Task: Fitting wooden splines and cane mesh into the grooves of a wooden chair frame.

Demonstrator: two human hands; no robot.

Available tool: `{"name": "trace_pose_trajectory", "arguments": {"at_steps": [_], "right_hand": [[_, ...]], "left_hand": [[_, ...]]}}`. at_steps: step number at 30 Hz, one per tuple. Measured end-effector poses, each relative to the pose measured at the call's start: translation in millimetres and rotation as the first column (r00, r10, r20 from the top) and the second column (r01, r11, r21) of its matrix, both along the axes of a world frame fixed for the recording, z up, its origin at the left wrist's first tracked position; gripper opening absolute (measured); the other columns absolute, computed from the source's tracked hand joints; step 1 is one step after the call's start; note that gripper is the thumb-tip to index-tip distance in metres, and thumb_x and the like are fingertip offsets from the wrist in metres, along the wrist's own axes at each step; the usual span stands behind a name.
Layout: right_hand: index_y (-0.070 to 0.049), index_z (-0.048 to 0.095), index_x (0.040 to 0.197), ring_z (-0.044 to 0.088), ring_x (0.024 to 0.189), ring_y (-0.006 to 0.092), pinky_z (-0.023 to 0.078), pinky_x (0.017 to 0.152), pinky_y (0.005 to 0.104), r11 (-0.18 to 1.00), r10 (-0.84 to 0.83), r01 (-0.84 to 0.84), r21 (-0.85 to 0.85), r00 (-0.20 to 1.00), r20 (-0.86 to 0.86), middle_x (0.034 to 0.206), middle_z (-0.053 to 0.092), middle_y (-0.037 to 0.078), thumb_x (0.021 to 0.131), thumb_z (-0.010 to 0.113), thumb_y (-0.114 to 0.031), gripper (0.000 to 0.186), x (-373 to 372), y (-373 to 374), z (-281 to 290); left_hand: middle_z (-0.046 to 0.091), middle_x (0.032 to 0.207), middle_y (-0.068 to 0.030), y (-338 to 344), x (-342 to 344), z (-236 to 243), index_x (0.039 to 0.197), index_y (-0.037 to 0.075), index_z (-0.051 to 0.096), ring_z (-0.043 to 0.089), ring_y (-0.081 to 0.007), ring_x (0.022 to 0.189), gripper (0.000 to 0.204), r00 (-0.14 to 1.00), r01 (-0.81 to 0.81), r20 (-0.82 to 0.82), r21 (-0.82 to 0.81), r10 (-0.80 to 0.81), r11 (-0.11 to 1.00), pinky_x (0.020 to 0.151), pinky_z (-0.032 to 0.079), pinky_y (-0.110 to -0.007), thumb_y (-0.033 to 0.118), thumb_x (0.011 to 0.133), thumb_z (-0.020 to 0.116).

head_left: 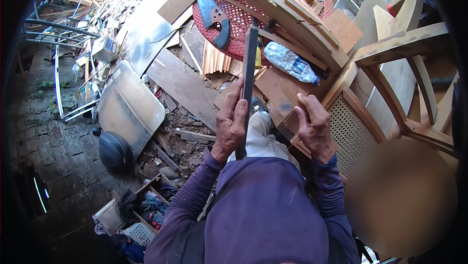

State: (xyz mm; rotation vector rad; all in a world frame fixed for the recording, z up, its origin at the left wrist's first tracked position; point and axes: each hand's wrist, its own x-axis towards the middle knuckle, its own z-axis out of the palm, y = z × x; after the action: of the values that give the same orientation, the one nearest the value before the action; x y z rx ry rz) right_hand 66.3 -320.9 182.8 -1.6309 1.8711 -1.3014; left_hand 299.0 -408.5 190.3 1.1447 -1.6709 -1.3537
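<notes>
My left hand (pixel 230 122) is wrapped round a long, dark, narrow bar (pixel 250 54) in front of my body, its far end pointing away from me. Whether the bar is wood or metal I cannot tell. To its right, my right hand (pixel 313 125) is raised apart from it with curled fingers; anything inside them is too small or hidden to name. Beyond the bar a handsaw (pixel 206 6) with a bluish blade and dark handle lies on a red woven surface (pixel 234 1). A clear plastic bottle (pixel 291 63) lies on its side near the saw.
Wooden chair frames with cane panelling (pixel 355 128) crowd the right side. Planks (pixel 180 84) and debris cover the ground ahead. On the left are a worn pale panel (pixel 131 101), a black rounded object (pixel 115 149) and a metal frame (pixel 61 32). An open drawer with cloths (pixel 146 205) is lower left.
</notes>
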Motion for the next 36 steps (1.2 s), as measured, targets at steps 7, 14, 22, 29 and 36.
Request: {"name": "trace_pose_trajectory", "arguments": {"at_steps": [7, 14, 22, 29, 36], "right_hand": [[0.006, 0.068, 0.127, 0.072, 0.081, 0.0349, 0.057, 0.071, 0.0410, 0.998, 0.025, -0.027, -0.048, 0.998, -0.050, 0.101, 0.071, 0.018, 0.102, 0.069, 0.005, 0.025, 0.3, 4.2, 3.3], [0.004, 0.065, 0.136, 0.057, 0.065, 0.0093, 0.044, 0.056, 0.0220, 0.927, -0.105, -0.345, 0.149, 0.144, 0.984, 0.098, 0.070, 0.007, 0.120, 0.055, -0.017, 0.029, -1.7, 19.1, 1.9], [0.003, 0.066, 0.136, 0.057, 0.066, 0.0082, 0.046, 0.058, 0.0223, 0.925, -0.141, -0.327, 0.194, 0.177, 0.974, 0.096, 0.069, 0.006, 0.118, 0.059, -0.014, 0.026, 8.2, 11.0, -12.1], [0.004, 0.069, 0.134, 0.058, 0.070, 0.0072, 0.048, 0.062, 0.0232, 0.965, -0.125, -0.120, 0.235, 0.576, 0.808, 0.096, 0.068, 0.004, 0.115, 0.061, -0.005, 0.022, 17.7, -3.8, -13.8], [0.002, 0.072, 0.122, 0.068, 0.083, 0.0139, 0.057, 0.078, 0.0305, 0.974, -0.203, 0.214, -0.068, 0.970, 0.136, 0.097, 0.072, 0.005, 0.108, 0.072, -0.004, 0.015, -14.3, -19.3, -11.7]], "left_hand": [[0.063, 0.159, -0.0136, 2.4, -28.7, -5.8, 0.172, 0.002, 0.044, 0.060, -0.0203, 0.144, 0.054, 0.992, 0.030, -0.126, 0.035, -0.026, 0.999, 0.121, 0.046, -0.033, 0.021, 0.122, 0.048], [0.068, 0.128, 0.0012, 6.2, -26.8, 3.3, 0.176, 0.011, 0.040, 0.058, -0.0034, 0.095, 0.056, 0.950, 0.140, -0.312, 0.487, 0.023, 0.862, 0.084, 0.051, -0.021, 0.027, 0.123, 0.045], [0.068, 0.133, 0.0003, 16.2, -39.8, -5.7, 0.175, 0.006, 0.041, 0.060, -0.0029, 0.102, 0.056, 0.965, 0.142, -0.260, 0.388, -0.039, 0.911, 0.088, 0.050, -0.020, 0.024, 0.122, 0.048], [0.066, 0.118, 0.0044, 11.8, -54.3, 2.2, 0.174, 0.007, 0.043, 0.049, -0.0030, 0.085, 0.055, 0.979, -0.033, -0.192, 0.201, 0.073, 0.979, 0.073, 0.045, -0.021, 0.017, 0.121, 0.049], [0.060, 0.161, -0.0127, 20.7, -37.6, 22.0, 0.171, -0.001, 0.044, 0.059, -0.0178, 0.139, 0.054, 0.986, 0.123, -0.144, 0.246, -0.090, 0.961, 0.118, 0.046, -0.033, 0.013, 0.119, 0.048]]}}
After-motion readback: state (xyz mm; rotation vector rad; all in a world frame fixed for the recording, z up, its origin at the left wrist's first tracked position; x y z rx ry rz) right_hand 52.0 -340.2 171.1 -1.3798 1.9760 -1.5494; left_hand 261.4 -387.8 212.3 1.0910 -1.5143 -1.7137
